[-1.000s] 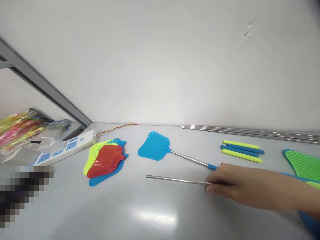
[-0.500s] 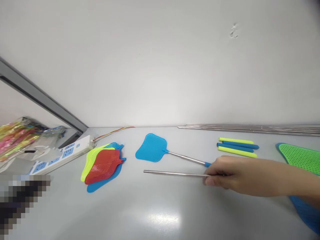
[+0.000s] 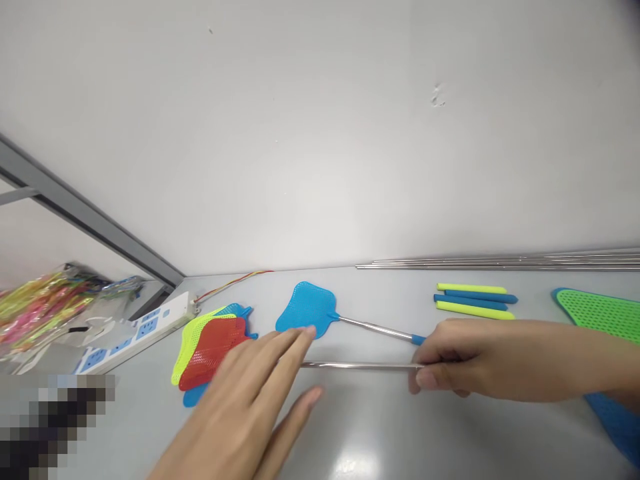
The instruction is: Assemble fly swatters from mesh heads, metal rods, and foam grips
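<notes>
My right hand (image 3: 465, 360) is closed round one end of a bare metal rod (image 3: 360, 365), which points left just above the grey table (image 3: 380, 433). My left hand (image 3: 245, 407) is open, fingers stretched out, and reaches toward the rod's free end and a stack of loose swatter heads (image 3: 210, 340) in red, yellow and blue. Just behind the rod lies a finished blue fly swatter (image 3: 310, 308) with a metal shaft and blue grip.
Yellow and blue handle sleeves (image 3: 473, 297) lie at the back right, with more metal rods (image 3: 500, 262) along the wall. Green and blue swatter heads (image 3: 605, 317) sit at the far right. A power strip (image 3: 135, 330) and a bag of coloured parts (image 3: 40, 307) are on the left.
My left hand has come into view from below and reached toward the rod's left end. My right hand keeps the rod, which has shifted slightly.
</notes>
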The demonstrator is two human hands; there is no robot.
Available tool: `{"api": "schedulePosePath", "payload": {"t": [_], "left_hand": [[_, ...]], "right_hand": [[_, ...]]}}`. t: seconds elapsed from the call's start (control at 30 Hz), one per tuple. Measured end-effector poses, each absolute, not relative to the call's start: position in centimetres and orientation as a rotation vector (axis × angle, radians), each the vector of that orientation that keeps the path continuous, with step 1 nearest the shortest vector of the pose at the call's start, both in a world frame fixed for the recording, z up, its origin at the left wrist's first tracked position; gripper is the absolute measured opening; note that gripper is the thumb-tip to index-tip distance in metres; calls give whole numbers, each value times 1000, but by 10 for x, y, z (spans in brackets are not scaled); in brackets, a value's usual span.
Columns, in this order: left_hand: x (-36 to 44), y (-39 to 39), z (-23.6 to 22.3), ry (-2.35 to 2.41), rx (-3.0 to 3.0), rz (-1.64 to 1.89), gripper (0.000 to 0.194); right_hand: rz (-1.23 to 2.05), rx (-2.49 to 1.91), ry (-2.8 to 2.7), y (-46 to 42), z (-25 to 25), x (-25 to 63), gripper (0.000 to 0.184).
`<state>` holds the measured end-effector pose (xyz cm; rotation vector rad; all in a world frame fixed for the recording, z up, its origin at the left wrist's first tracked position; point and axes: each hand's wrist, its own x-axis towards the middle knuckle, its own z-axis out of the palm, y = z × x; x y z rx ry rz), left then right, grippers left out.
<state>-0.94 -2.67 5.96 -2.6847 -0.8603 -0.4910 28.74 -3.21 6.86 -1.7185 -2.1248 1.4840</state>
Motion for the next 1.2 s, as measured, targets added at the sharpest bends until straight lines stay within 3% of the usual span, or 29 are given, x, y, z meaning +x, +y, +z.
{"api": "schedulePosePath", "payload": {"t": [0.17,0.63,0.83,1.2], "left_hand": [[31,-22,45,-787,-2631,-299,28],[-1,-10,41,-825,-2811,-315,24],[1,-25,34,-824,-2900,-369,21],[37,-30,25,-701,-2938,-433,24]], "right_hand": [[1487,-1721,-2134,-37,69,282,37],[1333,-1681,-2228,-39,61,290,38],[1177,-1597,-2315,-57,48,279,25],[1211,-1505,-2370,-61,48,255,32]]}}
